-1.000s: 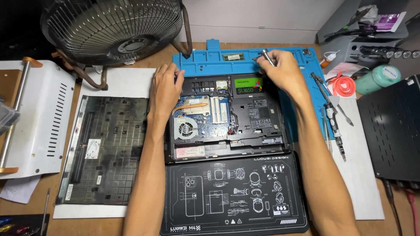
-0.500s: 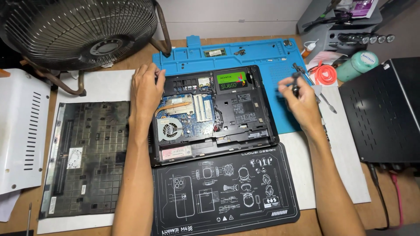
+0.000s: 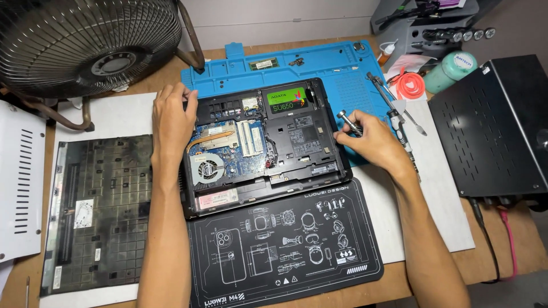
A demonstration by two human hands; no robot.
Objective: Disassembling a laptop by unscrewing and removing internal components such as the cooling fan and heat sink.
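Note:
An opened laptop (image 3: 285,142) lies bottom-up on the blue work mat (image 3: 342,71), its fan, circuit board and a green-labelled drive exposed. My left hand (image 3: 171,117) rests flat on the laptop's top-left corner, holding it steady. At the laptop's right edge my right hand (image 3: 365,137) grips a small metal screwdriver (image 3: 348,121), its tip pointing down toward the case rim. A memory stick (image 3: 263,63) and small loose parts lie in the mat's upper trays.
A black printed mat (image 3: 285,245) lies in front of the laptop. A removed keyboard panel (image 3: 97,211) sits at left, a fan (image 3: 85,43) behind it. More screwdrivers (image 3: 394,108), a green can (image 3: 451,71) and a black box (image 3: 496,125) stand at right.
My right hand came from the mat's upper tray down to the laptop's right edge, now holding a screwdriver. My left hand stayed on the laptop. The view shifted closer.

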